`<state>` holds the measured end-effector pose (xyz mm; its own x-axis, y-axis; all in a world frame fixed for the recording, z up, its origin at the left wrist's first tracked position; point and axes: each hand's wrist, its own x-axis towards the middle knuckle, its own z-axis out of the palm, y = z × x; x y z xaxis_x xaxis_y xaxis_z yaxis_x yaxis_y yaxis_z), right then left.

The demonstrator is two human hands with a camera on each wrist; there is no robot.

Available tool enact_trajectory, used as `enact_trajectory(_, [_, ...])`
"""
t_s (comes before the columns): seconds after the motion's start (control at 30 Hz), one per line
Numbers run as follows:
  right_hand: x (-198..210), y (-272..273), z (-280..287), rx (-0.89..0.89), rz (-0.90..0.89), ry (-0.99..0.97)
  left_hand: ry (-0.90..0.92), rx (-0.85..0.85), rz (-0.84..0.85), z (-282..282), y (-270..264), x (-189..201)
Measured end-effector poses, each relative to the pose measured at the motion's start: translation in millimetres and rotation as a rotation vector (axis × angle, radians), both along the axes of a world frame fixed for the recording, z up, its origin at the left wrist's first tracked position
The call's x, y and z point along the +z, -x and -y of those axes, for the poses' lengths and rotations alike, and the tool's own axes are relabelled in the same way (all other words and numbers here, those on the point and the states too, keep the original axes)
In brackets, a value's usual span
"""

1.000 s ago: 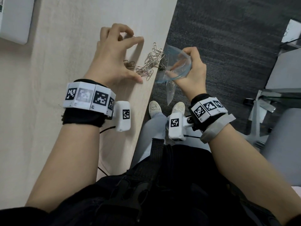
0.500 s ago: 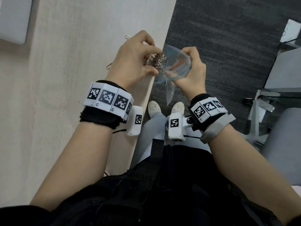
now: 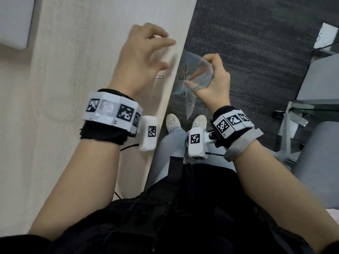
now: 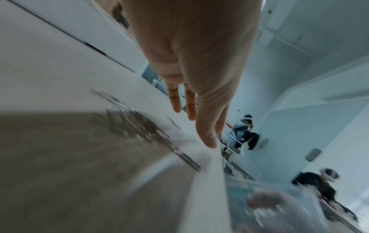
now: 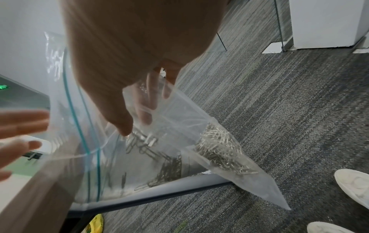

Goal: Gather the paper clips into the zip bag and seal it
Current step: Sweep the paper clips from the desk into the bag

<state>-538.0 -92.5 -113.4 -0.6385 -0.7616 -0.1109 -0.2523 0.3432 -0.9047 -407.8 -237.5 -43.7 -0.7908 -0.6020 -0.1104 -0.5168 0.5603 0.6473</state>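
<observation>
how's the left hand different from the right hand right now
The left hand holds nothing, while the right hand grips the zip bag. The left hand's fingers are spread and loosely bent; the right hand's are curled round the bag's open mouth. The left hand is over the table; the right hand is past its edge, above the carpet. Both wear tagged wristbands.
</observation>
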Motion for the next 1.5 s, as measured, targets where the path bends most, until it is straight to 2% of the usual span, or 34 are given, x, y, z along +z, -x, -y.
enact_trajectory(0.07, [0,-1,0,0.005,0.007,0.006,0.031,0.045,0.132,14,-11,5])
enact_trajectory(0.17, [1,-2,0,-0.001,0.015,0.014,-0.011,0.016,0.271,22,-26,9])
enact_trajectory(0.43, [-1,-3,0,0.007,0.039,0.034,-0.080,0.087,0.112,16,-50,0])
enact_trajectory(0.6, [2,-6,0,0.013,0.046,0.041,-0.066,0.093,0.104,10,-64,-1])
enact_trajectory(0.77, [4,-8,0,0.024,0.048,0.034,-0.108,0.210,0.059,8,-72,-6])
enact_trajectory(0.87, [4,-8,0,0.031,0.047,0.028,-0.142,0.244,-0.010,3,-63,-9])
enact_trajectory(1.03, [1,-8,-2,0.034,0.028,0.024,-0.176,0.248,-0.028,-7,-38,-12])
enact_trajectory(1.5, [-5,-5,-6,0.041,-0.031,0.016,-0.075,0.156,-0.031,-40,15,-17])
